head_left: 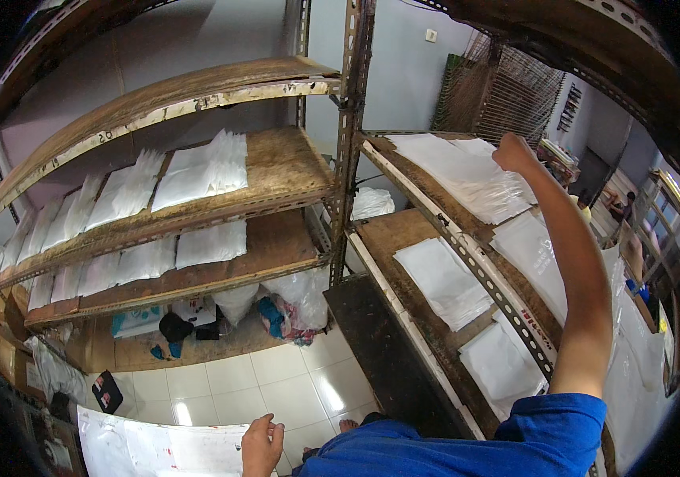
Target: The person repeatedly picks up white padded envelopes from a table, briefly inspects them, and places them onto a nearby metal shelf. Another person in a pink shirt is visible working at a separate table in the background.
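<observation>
My right hand [516, 153] reaches to the far part of the upper right shelf. Its fingers are curled closed at the edge of a pile of thin white sheets [463, 171]; whatever they may pinch is hidden. Nearer me on that shelf lies another white pile [532, 250], partly behind my right arm. Low in front of my body is my left hand [262, 447], fingers loosely bent and a little apart, with nothing seen in them. It overlaps the right end of a white board or sheet [173, 447] with dark and reddish stains.
Metal-framed racks with wooden shelves [276, 163] stand ahead and left, bearing white stacks [201, 175]. The lower right shelf [387, 230] holds more piles. Bags and cloths [288, 318] lie under the left rack, and a dark panel [383, 350] stands by the tiled floor [232, 381].
</observation>
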`<state>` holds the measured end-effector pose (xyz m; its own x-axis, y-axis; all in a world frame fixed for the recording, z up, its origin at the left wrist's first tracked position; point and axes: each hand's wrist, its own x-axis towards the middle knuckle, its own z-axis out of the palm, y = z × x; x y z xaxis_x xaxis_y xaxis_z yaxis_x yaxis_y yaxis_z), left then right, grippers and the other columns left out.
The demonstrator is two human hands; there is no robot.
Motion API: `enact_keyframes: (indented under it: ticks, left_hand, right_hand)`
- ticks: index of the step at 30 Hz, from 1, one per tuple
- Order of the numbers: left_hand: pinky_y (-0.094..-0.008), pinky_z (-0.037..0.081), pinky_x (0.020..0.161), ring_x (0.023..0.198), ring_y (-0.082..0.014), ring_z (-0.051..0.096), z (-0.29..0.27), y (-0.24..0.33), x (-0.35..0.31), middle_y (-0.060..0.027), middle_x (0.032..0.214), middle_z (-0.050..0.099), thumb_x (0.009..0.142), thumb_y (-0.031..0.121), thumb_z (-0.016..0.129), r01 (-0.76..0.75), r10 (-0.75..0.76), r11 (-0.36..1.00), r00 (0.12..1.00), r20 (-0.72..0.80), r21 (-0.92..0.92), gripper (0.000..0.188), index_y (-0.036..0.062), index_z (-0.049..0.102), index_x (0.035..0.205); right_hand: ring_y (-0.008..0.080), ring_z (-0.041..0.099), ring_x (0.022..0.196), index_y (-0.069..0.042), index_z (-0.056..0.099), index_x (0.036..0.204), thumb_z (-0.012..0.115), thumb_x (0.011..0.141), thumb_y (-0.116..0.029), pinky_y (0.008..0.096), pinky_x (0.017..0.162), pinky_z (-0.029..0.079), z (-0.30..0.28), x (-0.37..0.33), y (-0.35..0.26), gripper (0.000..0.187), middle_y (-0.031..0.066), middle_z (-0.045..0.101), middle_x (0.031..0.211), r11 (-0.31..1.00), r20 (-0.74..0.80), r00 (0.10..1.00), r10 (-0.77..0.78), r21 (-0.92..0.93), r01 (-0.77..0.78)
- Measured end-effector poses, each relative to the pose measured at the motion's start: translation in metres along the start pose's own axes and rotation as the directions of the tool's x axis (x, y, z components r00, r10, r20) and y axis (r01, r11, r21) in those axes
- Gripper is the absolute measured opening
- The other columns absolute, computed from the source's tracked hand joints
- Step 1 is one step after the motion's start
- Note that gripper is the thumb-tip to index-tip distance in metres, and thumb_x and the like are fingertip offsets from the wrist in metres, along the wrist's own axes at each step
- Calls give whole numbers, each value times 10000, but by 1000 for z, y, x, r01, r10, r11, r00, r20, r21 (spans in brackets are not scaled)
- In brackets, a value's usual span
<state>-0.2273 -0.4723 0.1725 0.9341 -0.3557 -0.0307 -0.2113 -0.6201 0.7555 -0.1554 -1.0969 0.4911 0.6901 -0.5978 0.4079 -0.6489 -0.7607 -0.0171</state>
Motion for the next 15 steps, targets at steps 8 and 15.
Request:
enact_keyframes:
  ticks: [8,15]
  left_hand:
    - [-423,498,702,800,-367,626,0,-16,-7,-213,884,640,883,231,564,-10,14,998,997,-77,58,294,7,612,1067]
    - [-424,498,795,889,-359,622,-25,-30,-28,-203,991,637,880,269,551,61,-53,991,996,-72,119,333,8,599,1081]
  right_hand:
    - [404,653,785,113,635,742,577,687,-160,432,754,520,-6,2,-3,285,293,634,777,975,68,987,-145,-162,154]
    - [378,577,1035,6,591,1120,525,780,-196,419,916,448,16,64,48,402,253,603,1099,832,163,925,-343,-404,380]
